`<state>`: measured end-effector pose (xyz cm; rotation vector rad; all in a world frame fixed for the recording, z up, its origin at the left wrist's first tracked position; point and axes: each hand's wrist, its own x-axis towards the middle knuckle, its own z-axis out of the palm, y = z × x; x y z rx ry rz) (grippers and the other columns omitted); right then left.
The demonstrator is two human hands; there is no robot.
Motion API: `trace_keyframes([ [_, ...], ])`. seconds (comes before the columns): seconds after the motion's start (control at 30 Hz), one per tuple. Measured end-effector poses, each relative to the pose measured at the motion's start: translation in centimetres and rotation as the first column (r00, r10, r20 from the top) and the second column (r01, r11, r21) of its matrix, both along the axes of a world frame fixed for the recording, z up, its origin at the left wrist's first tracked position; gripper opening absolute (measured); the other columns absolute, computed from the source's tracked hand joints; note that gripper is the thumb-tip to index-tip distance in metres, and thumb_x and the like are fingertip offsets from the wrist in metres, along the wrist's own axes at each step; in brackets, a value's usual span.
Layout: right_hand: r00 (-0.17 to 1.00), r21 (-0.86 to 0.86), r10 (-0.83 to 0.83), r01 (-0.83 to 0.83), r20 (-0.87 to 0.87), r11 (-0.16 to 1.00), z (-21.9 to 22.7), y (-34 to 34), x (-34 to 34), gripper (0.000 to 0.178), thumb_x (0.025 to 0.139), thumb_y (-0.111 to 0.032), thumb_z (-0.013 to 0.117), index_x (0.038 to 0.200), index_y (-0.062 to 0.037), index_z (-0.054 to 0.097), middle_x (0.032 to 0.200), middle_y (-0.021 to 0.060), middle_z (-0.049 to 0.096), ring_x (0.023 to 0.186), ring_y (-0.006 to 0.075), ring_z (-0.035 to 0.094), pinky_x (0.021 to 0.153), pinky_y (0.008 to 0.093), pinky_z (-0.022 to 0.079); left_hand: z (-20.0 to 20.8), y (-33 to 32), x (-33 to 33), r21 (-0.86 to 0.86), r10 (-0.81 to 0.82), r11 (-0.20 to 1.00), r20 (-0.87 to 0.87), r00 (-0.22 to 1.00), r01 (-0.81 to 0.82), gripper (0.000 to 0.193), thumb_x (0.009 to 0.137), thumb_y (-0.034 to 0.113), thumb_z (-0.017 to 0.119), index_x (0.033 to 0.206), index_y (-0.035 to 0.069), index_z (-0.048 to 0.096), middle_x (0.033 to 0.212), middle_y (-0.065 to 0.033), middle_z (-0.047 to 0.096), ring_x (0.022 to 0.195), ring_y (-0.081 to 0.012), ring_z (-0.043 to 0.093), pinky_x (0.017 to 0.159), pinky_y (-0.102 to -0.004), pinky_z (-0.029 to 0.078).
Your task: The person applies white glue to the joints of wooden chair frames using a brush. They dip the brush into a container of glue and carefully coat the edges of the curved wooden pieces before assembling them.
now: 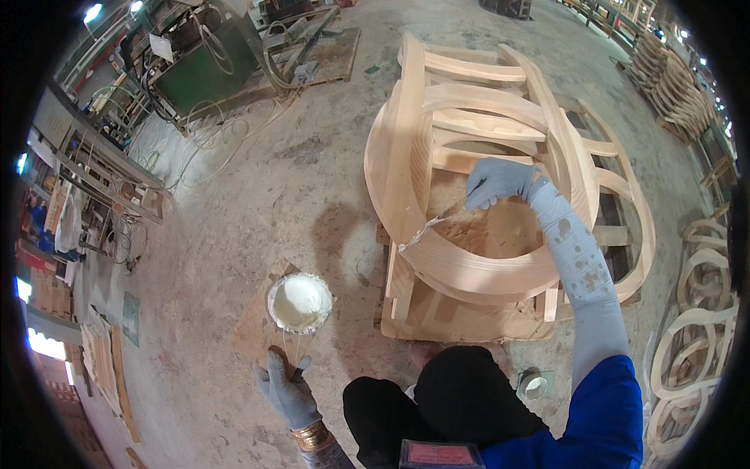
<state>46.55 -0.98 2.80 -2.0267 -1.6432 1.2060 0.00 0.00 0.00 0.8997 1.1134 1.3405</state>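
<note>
We find the right hand (500,184) closed, fingers pinching a thin stick (447,213). The left hand (287,391) is partly curled at the bucket (274,315)'s thin handle (298,345); we cannot tell whether it grips. The stick lies above the near-left part of the wooden frame (469,267), its long axis slanting from the right hand leftward and toward the person. Its white-coated tip points at the frame's left edge; contact we cannot confirm.

Pale tan frame (488,125), white paste (303,301)
</note>
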Motion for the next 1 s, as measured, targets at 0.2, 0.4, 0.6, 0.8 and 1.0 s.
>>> trace_keyframes([
  [0.2, 0.988, 0.315, 0.098, -0.133, 0.123, 0.94, -0.9, -0.3, -1.5, 0.028, 0.071, -0.03, 0.069, 0.077, -0.0021, 0.07, 0.065, 0.0101, 0.065, 0.057, 0.017, 0.06, 0.054, 0.0282, 0.047, 0.0, -0.1, 0.4, -0.023, 0.025, 0.999, 0.029, 0.999, -0.025, 0.028, 0.091, 0.015, 0.055, 0.115, 0.003, 0.049, 0.098, -0.0062, 0.059, 0.082, -0.0114, 0.06, 0.06, -0.0307, 0.059],
  [0.4, 0.998, 0.117, -0.066, 0.066, 0.003, 0.991, -0.1, -1.8, -0.5, 0.031, 0.071, -0.033, 0.067, 0.079, -0.0026, 0.07, 0.065, 0.0099, 0.064, 0.058, 0.0179, 0.059, 0.056, 0.029, 0.046, -0.2, -0.2, -0.2, -0.034, 0.031, 0.999, 0.031, 0.999, -0.03, 0.029, 0.091, 0.015, 0.055, 0.116, 0.003, 0.049, 0.098, -0.0063, 0.059, 0.083, -0.0112, 0.06, 0.06, -0.0313, 0.059],
  [0.6, 1.0, 0.171, -0.007, 0.003, 0.024, 0.985, -0.7, -0.8, -2.1, 0.027, 0.071, -0.029, 0.068, 0.078, -0.0023, 0.07, 0.064, 0.009, 0.064, 0.055, 0.0149, 0.059, 0.055, 0.0271, 0.047, 0.2, -0.3, 0.0, -0.019, 0.028, 0.999, 0.048, 0.998, -0.027, 0.03, 0.09, 0.015, 0.056, 0.117, 0.003, 0.049, 0.098, -0.0062, 0.059, 0.084, -0.0108, 0.059, 0.061, -0.0328, 0.059],
  [0.8, 0.993, 0.106, -0.102, 0.107, -0.055, 0.989, -0.3, -1.9, -0.8, 0.025, 0.072, -0.027, 0.067, 0.077, -0.0027, 0.07, 0.064, 0.0076, 0.064, 0.057, 0.0142, 0.06, 0.054, 0.0261, 0.047, -0.7, -0.4, -0.9, -0.04, 0.047, 0.998, 0.031, 0.998, -0.046, 0.029, 0.09, 0.015, 0.056, 0.116, 0.003, 0.049, 0.096, -0.0051, 0.058, 0.084, -0.0101, 0.058, 0.061, -0.0326, 0.059],
  [1.0, 0.992, 0.103, -0.091, 0.1, -0.089, 0.99, -1.2, -1.4, -1.6, 0.023, 0.074, -0.024, 0.068, 0.078, -0.0013, 0.07, 0.064, 0.0079, 0.064, 0.058, 0.0136, 0.06, 0.054, 0.0258, 0.047, 0.0, -0.4, -0.6, -0.017, 0.014, 1.0, 0.051, 0.999, -0.013, 0.028, 0.09, 0.015, 0.056, 0.115, 0.003, 0.049, 0.097, -0.0054, 0.057, 0.086, -0.0102, 0.058, 0.062, -0.0325, 0.059],
])
